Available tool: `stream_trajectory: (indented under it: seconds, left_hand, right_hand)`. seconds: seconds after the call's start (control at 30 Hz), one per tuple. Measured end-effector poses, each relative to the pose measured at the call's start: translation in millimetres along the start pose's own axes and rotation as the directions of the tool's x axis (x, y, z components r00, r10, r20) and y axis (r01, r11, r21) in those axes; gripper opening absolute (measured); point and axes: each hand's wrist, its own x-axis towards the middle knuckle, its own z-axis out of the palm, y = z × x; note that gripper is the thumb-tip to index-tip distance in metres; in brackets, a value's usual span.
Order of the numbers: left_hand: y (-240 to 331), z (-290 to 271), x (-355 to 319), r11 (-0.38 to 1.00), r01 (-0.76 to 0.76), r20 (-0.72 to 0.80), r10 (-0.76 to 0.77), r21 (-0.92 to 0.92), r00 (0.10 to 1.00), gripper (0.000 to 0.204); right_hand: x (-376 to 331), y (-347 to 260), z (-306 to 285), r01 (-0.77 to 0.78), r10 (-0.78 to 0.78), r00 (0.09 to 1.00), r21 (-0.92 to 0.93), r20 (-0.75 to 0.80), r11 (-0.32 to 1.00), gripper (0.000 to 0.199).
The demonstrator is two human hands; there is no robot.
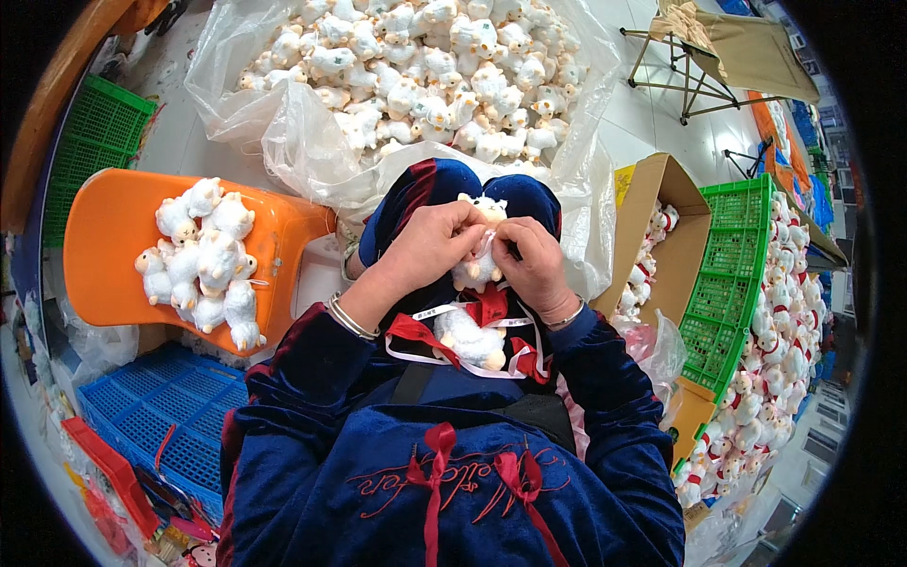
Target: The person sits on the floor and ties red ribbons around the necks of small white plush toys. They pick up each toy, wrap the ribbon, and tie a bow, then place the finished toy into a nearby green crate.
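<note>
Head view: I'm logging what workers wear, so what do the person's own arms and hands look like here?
Both arms are in dark blue velvet-like sleeves with red lining at the cuffs. The left hand is bare, with thin silver bangles at the wrist. The right hand is bare too, with one slim bracelet. No gloves show.

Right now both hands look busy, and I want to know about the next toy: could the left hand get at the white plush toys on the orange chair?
Probably yes: the orange chair stands close on the left, nothing between.
</note>
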Motion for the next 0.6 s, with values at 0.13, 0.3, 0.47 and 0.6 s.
stream_trajectory:
  seconds: [0.13, 0.3, 0.47, 0.6]
  left_hand:
    - [10.0, -0.6, -1.8, 0.993, -0.053, -0.013, 0.054, 0.101, 0.998, 0.015]
    - [9.7, -5.9, 2.5, 0.950, -0.143, 0.054, 0.133, 0.277, 0.990, 0.020]
    - [9.0, -7.4, 3.8, 0.930, -0.170, 0.066, 0.157, 0.325, 0.985, 0.020]
    - [7.6, -6.1, 3.6, 0.914, -0.199, 0.054, 0.193, 0.354, 0.980, 0.016]
  right_hand:
    - [-0.3, 0.6, 0.6, 0.029, -0.029, 1.000, 0.010, -0.011, 1.000, 0.020]
    - [-0.9, 1.2, -0.1, 0.045, -0.045, 0.999, 0.008, -0.009, 0.999, 0.021]
    - [-0.8, 1.4, 0.2, 0.044, -0.043, 0.999, 0.019, -0.016, 0.999, 0.022]
    - [-2.5, 2.5, 0.3, 0.028, -0.027, 1.000, 0.055, -0.009, 0.998, 0.021]
